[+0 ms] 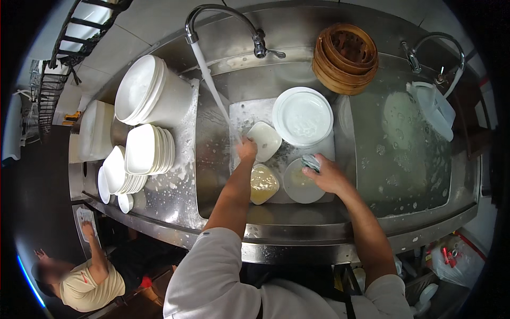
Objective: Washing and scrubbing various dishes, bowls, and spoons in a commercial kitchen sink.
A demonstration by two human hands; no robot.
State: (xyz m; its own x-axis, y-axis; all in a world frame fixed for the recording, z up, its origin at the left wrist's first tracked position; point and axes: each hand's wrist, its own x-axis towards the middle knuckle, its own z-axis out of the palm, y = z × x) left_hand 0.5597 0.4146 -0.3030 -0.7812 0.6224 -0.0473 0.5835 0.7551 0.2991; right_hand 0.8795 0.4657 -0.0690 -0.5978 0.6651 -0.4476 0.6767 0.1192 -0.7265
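My left hand (247, 148) grips the edge of a white squarish dish (265, 142) in the middle stainless-steel sink basin (213, 167). Water from the gooseneck faucet (221, 8) streams down onto this hand. In my right hand (328, 174) is a grey-green scrubbing cloth or pad (310, 162), over the upper rim of a round white plate (303, 189). Between my forearms sits another squarish dish (263, 185) with yellowish, shiny liquid in it. Behind the plate stands a round white tub (303, 117) holding water. My left fingertips are partly hidden by the stream.
Stacked white dishes (149, 151) and white buckets (151, 91) stand on the wet left drainboard. Bamboo steamers (346, 60) rest at the back. The right basin (398, 167) holds cloudy water and a pale plastic container (432, 107). A co-worker (93, 285) is at lower left.
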